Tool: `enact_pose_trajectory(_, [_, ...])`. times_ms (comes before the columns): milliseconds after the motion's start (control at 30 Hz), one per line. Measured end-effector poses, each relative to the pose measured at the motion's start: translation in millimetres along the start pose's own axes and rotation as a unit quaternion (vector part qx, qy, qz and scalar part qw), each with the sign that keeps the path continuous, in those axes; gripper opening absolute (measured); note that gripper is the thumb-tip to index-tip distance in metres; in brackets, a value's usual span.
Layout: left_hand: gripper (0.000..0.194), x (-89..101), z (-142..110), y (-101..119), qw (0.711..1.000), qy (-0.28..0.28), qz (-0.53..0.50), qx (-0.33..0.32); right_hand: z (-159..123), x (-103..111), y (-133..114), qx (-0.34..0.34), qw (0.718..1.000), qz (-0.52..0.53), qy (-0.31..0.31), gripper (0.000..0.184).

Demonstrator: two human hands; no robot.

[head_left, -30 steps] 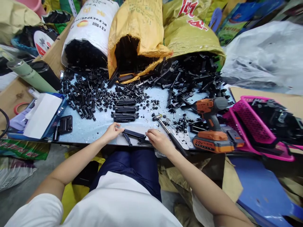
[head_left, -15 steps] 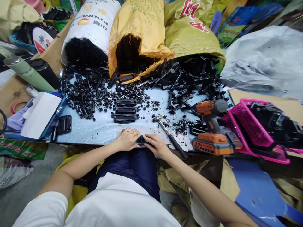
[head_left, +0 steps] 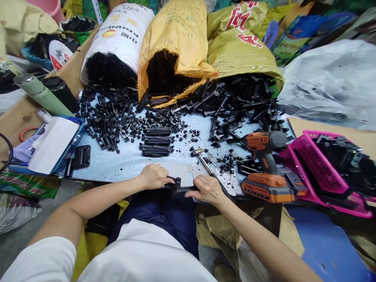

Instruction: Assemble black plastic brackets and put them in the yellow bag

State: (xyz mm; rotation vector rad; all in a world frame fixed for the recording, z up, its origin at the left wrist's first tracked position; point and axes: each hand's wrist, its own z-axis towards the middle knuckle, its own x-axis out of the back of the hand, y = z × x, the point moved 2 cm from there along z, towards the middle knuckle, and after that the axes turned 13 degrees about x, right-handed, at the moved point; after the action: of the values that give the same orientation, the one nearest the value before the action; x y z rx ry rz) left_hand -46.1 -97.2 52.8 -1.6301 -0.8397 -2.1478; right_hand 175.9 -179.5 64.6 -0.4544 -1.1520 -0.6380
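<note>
Table: the light-blue top (head_left: 102,168) runs across in front of the person, its near edge above the lap.
Sacks: a white sack (head_left: 117,37), an orange sack (head_left: 182,43) and an olive sack (head_left: 239,58) lie side by side at the far edge, mouths facing the person; black pieces show at the openings.
Basket: the pink basket (head_left: 321,156), at the right end, holds dark items too jumbled to tell.
Drill: the orange and black cordless drill (head_left: 266,162) stands on its battery, just left of the basket.
Bottle: the green bottle (head_left: 44,96) leans at the left, beside a black cup (head_left: 62,94).
Hammer: the hammer (head_left: 207,165) lies slanted, its handle running behind the right wrist.
Left hand: the left hand (head_left: 154,176) is at the near edge, thumb and fingers clamped on the left end of the black part.
Right hand: the right hand (head_left: 207,188) has its fingers curled and thumb stretched out, gripping the other end.
Black part: the black part (head_left: 178,185) is between both hands at the table's near edge, its middle blurred.
Bars: black bars (head_left: 157,140) lie in neat rows beyond the left hand.
Small pieces: a heap of loose black pieces (head_left: 108,121) spreads before the white sack; pins (head_left: 230,159) lie scattered beside the hammer.
</note>
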Motion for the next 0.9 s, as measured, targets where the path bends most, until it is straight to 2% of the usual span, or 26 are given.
enact_pose_trajectory(67, [0.065,24.1,-17,13,0.992,0.025,-0.119,-0.021,9,22,-14,0.055,0.990,0.125,0.025,0.059])
enact_pose_trajectory(100, [0.066,34.8,-26,23,0.980,0.026,-0.195,-0.038,14,27,-24,0.079,0.976,0.199,0.039,0.060])
enact_pose_trajectory(167, [0.070,49.4,-41,46,0.943,0.022,-0.327,-0.054,24,25,-49,0.112,0.932,0.333,0.086,0.062])
enact_pose_trajectory(200, [0.073,52.8,-45,57,0.926,0.037,-0.372,-0.050,30,16,-62,0.104,0.914,0.373,0.122,0.063])
enact_pose_trajectory(233, [0.075,53.5,-47,65,0.913,0.065,-0.401,-0.041,38,3,-73,0.072,0.904,0.389,0.164,0.064])
enact_pose_trajectory(267, [0.077,52.0,-48,71,0.904,0.105,-0.414,-0.031,46,-13,-82,0.010,0.901,0.380,0.209,0.065])
enact_pose_trajectory(300, [0.079,48.5,-48,74,0.898,0.150,-0.413,-0.025,54,-30,-87,-0.080,0.902,0.344,0.246,0.062])
enact_pose_trajectory(367, [0.081,37.8,-46,71,0.900,0.230,-0.369,-0.028,70,-59,-86,-0.229,0.887,0.276,0.291,0.050])
enact_pose_trajectory(400, [0.082,31.2,-45,65,0.909,0.255,-0.327,-0.033,79,-69,-79,-0.265,0.879,0.254,0.306,0.044])
enact_pose_trajectory(433, [0.083,24.2,-44,57,0.923,0.270,-0.272,-0.032,87,-75,-67,-0.271,0.877,0.243,0.313,0.041])
enact_pose_trajectory(500, [0.083,9.7,-41,34,0.952,0.271,-0.141,0.003,105,-80,-28,-0.233,0.894,0.226,0.308,0.037])
enact_pose_trajectory(567, [0.077,-4.6,-37,10,0.974,0.224,-0.025,0.033,123,-80,25,-0.191,0.926,0.185,0.269,0.033])
enact_pose_trajectory(633, [0.061,-17.8,-31,-10,0.986,0.161,0.044,0.029,145,-81,85,-0.183,0.950,0.139,0.212,0.032])
enact_pose_trajectory(700, [0.048,-28.3,-21,-28,0.989,0.124,0.073,0.027,173,-86,141,-0.167,0.968,0.096,0.158,0.032])
enact_pose_trajectory(767, [0.043,-35.8,-6,-43,0.988,0.115,0.083,0.058,206,-94,188,-0.159,0.981,0.057,0.093,0.033])
enact_pose_trajectory(900, [0.042,-40.9,28,-65,0.983,0.087,0.085,0.135,268,-116,249,-0.170,0.985,0.005,-0.040,0.036])
